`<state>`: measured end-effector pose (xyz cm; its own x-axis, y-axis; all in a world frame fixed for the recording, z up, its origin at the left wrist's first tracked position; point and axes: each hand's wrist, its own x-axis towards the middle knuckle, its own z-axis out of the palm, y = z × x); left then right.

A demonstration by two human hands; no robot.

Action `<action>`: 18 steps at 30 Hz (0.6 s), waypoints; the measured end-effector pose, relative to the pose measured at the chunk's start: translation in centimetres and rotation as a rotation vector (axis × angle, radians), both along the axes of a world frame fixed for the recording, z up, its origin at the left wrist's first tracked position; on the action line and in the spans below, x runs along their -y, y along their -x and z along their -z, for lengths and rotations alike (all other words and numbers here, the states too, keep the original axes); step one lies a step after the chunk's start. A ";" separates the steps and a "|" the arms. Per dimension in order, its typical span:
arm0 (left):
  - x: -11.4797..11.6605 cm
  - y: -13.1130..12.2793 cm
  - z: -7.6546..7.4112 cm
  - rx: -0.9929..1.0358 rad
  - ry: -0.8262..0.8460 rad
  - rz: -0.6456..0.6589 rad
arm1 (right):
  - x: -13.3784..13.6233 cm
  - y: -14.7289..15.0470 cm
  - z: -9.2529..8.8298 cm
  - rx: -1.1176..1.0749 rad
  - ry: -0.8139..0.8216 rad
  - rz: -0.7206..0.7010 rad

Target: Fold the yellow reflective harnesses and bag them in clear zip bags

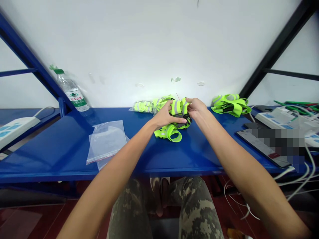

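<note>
A bundle of neon-yellow reflective straps (177, 108) with grey stripes and dark buckles is held between my two hands over the blue table. My left hand (164, 117) grips its left side, thumb stretched across the front. On the other side, the fingers of my right hand (197, 108) pinch the bundle's upper right edge. A loop of the strap (174, 134) hangs down onto the tabletop. Just behind my left hand, more yellow straps in clear bags (143, 106) lie against the wall.
Clear plastic zip bags (107, 141) lie on the blue table (62, 142) at left. A water bottle (74, 94) leans at the back left. Another strap bundle (230, 104) sits at back right, near a phone (261, 146), power strips (267, 119) and loose cables (306, 166).
</note>
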<state>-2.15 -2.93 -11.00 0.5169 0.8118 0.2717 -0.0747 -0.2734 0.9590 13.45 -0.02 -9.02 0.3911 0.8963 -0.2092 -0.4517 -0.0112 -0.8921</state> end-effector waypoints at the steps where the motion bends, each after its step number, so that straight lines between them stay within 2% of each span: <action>1: -0.1 -0.1 0.2 0.043 0.051 -0.004 | 0.1 0.2 0.0 -0.002 0.027 0.021; 5: -1.0 0.0 1.1 0.231 0.252 -0.040 | 0.8 1.1 -0.2 -0.055 0.036 0.059; 8: -1.8 0.5 1.7 0.349 0.370 -0.060 | 1.4 1.3 0.0 -0.003 -0.058 -0.054; 12: -2.4 1.5 2.1 0.490 0.489 -0.059 | 1.9 0.2 1.2 0.473 -0.367 -0.239; 14: -2.5 1.8 2.1 0.509 0.504 -0.034 | 2.0 -0.3 1.8 0.708 -0.547 -0.410; 16: -2.6 1.9 2.0 0.491 0.493 -0.009 | 1.9 -0.6 2.0 0.837 -0.625 -0.557; 18: -2.7 2.0 1.7 0.459 0.476 -0.028 | 1.8 -0.9 1.8 0.895 -0.620 -0.575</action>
<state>-4.13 -0.22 -12.66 0.4106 0.9093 0.0680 -0.5039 0.1642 0.8480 14.39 -1.82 -10.80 -0.3064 0.8376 0.4523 0.2520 0.5296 -0.8100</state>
